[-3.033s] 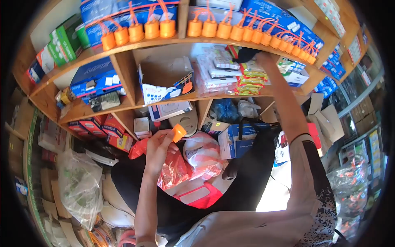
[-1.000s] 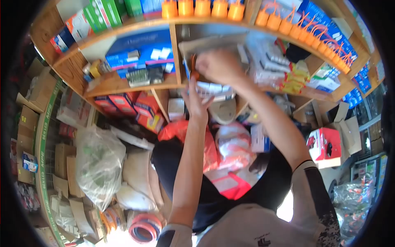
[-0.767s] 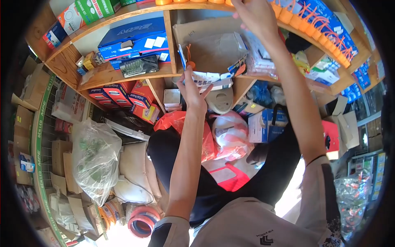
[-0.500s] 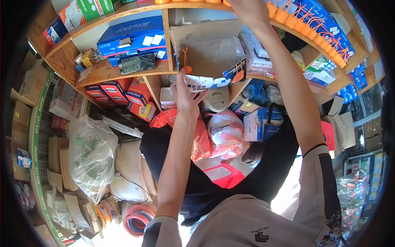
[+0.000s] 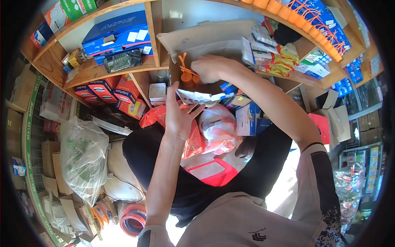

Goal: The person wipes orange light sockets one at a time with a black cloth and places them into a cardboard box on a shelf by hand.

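An open cardboard box [image 5: 205,37] sits in the middle shelf compartment, its printed white front edge facing me. My left hand [image 5: 179,119] grips the box's near left corner, thumb up along the side and fingers spread under the front edge. Inside the box, orange lamp holders [image 5: 187,79] with orange wires stand together at the left. Beside them is my right hand [image 5: 212,69], reaching in with curled fingers at the wires of one orange lamp holder [image 5: 196,78]. Its fingertips are partly hidden.
More orange lamp holders [image 5: 288,14] line the upper shelf. A blue box [image 5: 117,35] lies on the left shelf, above red boxes [image 5: 103,88]. Red and striped plastic bags [image 5: 218,123] are below the box. A clear plastic bag [image 5: 84,156] stands at the left.
My right hand has come down from the upper shelf into the box. Another orange lamp holder now shows beside the first. My left hand stays at the box; the view has shifted slightly.
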The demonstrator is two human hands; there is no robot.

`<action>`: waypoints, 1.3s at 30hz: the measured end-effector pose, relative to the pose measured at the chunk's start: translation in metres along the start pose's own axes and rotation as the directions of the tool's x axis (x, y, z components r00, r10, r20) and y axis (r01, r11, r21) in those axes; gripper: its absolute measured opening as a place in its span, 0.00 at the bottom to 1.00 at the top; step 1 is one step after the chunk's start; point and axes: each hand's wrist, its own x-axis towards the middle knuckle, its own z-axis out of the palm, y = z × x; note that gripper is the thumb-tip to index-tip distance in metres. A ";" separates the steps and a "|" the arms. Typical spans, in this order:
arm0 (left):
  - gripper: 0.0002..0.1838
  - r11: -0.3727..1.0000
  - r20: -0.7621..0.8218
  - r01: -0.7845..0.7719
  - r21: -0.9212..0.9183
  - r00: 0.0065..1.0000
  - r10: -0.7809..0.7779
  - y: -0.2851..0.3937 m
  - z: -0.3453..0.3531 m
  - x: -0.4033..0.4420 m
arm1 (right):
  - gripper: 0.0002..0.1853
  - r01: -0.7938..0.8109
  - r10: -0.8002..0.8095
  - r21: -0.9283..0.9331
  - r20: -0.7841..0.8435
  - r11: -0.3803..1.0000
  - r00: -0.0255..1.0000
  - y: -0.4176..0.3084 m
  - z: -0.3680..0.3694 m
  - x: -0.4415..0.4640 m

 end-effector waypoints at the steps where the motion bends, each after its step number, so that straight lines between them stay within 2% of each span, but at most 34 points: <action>1: 0.36 1.000 -0.003 -0.004 -0.007 1.000 0.004 -0.002 0.002 0.000 | 0.18 0.007 -0.007 -0.006 0.002 1.000 1.000 0.003 0.000 0.004; 3: 0.38 0.996 -0.002 -0.076 0.052 0.997 0.076 -0.001 0.004 0.001 | 0.20 -0.026 0.026 0.141 0.004 0.990 1.000 0.007 -0.002 0.012; 6: 0.40 0.996 0.016 -0.088 0.024 0.996 0.088 -0.002 0.001 0.008 | 0.22 0.073 -0.057 0.176 -0.098 0.982 0.994 0.022 0.007 0.029; 7: 0.40 0.994 0.016 -0.107 0.019 0.994 0.106 -0.006 0.002 0.012 | 0.22 0.061 -0.045 0.164 -0.102 0.985 0.994 0.026 0.008 0.029; 8: 0.43 0.997 0.053 -0.053 -0.054 0.997 0.056 -0.010 -0.006 0.022 | 0.22 0.071 -0.055 0.139 -0.115 0.988 0.992 0.027 0.009 0.029; 9: 0.42 0.992 0.144 -0.010 -0.125 0.989 0.028 -0.014 -0.013 0.030 | 0.22 0.084 -0.069 0.104 -0.142 0.991 0.987 0.028 0.001 0.027; 10: 0.41 0.989 0.141 0.021 -0.146 0.990 0.000 -0.009 -0.007 0.027 | 0.22 0.148 -0.116 0.058 -0.376 0.987 0.919 0.027 -0.011 0.012; 11: 0.40 0.985 0.129 0.051 -0.166 0.991 -0.030 -0.003 0.000 0.023 | 0.22 0.216 -0.176 0.001 -0.580 0.976 0.795 0.024 -0.022 -0.006; 13: 0.42 0.992 0.052 -0.017 -0.124 0.998 0.023 0.006 0.013 0.014 | 0.20 0.134 0.151 0.362 -0.658 0.923 0.738 0.008 -0.071 -0.044; 14: 0.42 0.995 0.023 -0.059 -0.080 0.998 0.061 0.008 0.017 0.009 | 0.18 0.116 0.251 0.374 -0.791 0.920 0.558 0.012 -0.084 -0.053; 15: 0.42 0.995 0.021 -0.057 -0.077 0.998 0.058 0.007 0.016 0.012 | 0.20 0.230 0.355 0.479 -0.832 0.847 0.426 0.025 -0.090 -0.049; 16: 0.41 0.993 0.016 -0.093 -0.067 0.995 0.094 0.004 0.014 0.019 | 0.26 0.350 0.409 0.566 -0.805 0.747 0.430 0.036 -0.103 -0.048; 18: 0.40 0.990 -0.008 -0.137 -0.023 0.990 0.137 0.002 0.016 0.020 | 0.26 0.294 0.517 0.728 -0.661 0.620 0.544 0.047 -0.124 -0.038; 20: 0.41 0.991 -0.012 -0.133 -0.033 0.991 0.133 0.000 0.018 0.020 | 0.33 0.346 0.461 0.742 -0.642 0.575 0.612 0.059 -0.134 -0.016; 24: 0.42 0.987 -0.003 -0.141 -0.073 0.990 0.141 -0.003 0.022 0.021 | 0.34 0.363 0.386 0.707 -0.662 0.607 0.642 0.066 -0.144 0.008; 26: 0.42 0.985 0.007 -0.163 -0.052 0.987 0.163 -0.005 0.022 0.020 | 0.30 0.232 0.331 0.600 -0.677 0.766 0.657 0.064 -0.147 0.003; 27: 0.42 0.987 0.005 -0.152 -0.047 0.988 0.152 -0.007 0.023 0.020 | 0.30 0.223 0.341 0.608 -0.670 0.762 0.660 0.059 -0.151 -0.014; 29: 0.43 0.985 -0.012 -0.165 -0.043 0.986 0.165 -0.009 0.025 0.019 | 0.26 0.199 0.436 0.651 -0.674 0.733 0.597 0.040 -0.162 -0.052; 30: 0.44 0.986 -0.002 -0.160 -0.035 0.987 0.160 -0.010 0.024 0.019 | 0.27 0.214 0.263 0.312 -0.937 0.926 0.230 0.061 -0.142 -0.031; 34: 0.46 0.992 0.014 -0.130 0.003 0.991 0.130 -0.015 0.018 0.022 | 0.27 0.329 0.300 0.404 -0.897 0.853 0.324 0.049 -0.100 -0.064; 35: 0.46 0.992 0.004 -0.128 -0.005 0.992 0.128 -0.016 0.017 0.023 | 0.28 0.206 0.257 0.444 -0.774 0.872 0.579 0.037 -0.092 -0.078; 36: 0.46 0.991 0.005 -0.132 0.006 0.991 0.132 -0.017 0.017 0.024 | 0.28 0.073 0.225 0.445 -0.580 0.893 0.783 0.032 -0.088 -0.087; 37: 0.46 0.991 0.009 -0.131 0.024 0.991 0.130 -0.019 0.017 0.025 | 0.26 0.126 0.083 0.319 -0.567 0.939 0.820 0.038 -0.069 -0.067; 39: 0.48 0.990 0.027 -0.132 0.043 0.991 0.131 -0.023 0.019 0.027 | 0.27 0.050 0.005 0.150 -0.347 0.987 0.938 0.052 -0.039 -0.040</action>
